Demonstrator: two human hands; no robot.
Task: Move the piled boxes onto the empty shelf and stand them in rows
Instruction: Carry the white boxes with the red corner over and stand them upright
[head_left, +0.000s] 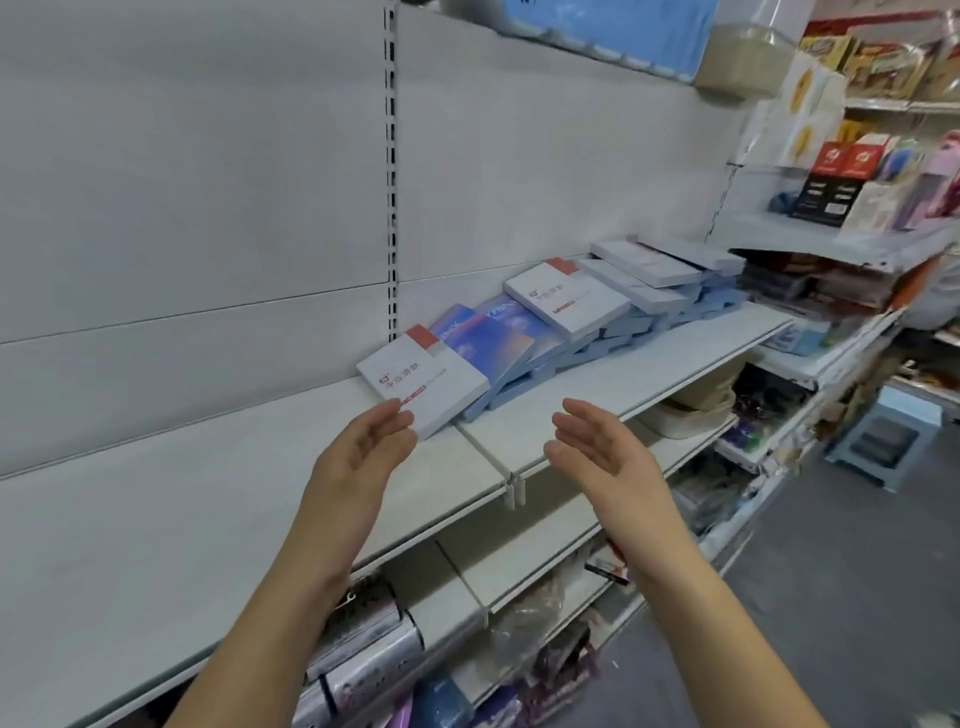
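Head view: a pale grey metal shelf is running across the frame from lower left to mid right, built of two sections that are meeting at a seam near the front clip. The pile of flat rectangular boxes is lying on the right-hand section, against the white back panel. The boxes are overlapping one another in a slanted, toppled line, and none is standing upright.

Count: five boxes are showing white faces, two of them with a red corner patch, and two are showing blue-and-purple printed faces. Pale blue box sides are showing beneath, and their number cannot be told. The nearest white box with red corner is tilting over the seam, its near corner pointing towards the person.

The left hand is reaching forward with the palm turned inward and the fingers loosely extended, gripping nothing. Its fingertips are lying at the near corner of that nearest box, and contact cannot be confirmed. The right hand is hovering over the shelf's front edge, palm facing left, fingers relaxed and spread, holding nothing and staying clear of the boxes.

Below, a lower shelf is carrying wrapped goods. One blue-grey plastic stool is standing on the floor at the right.
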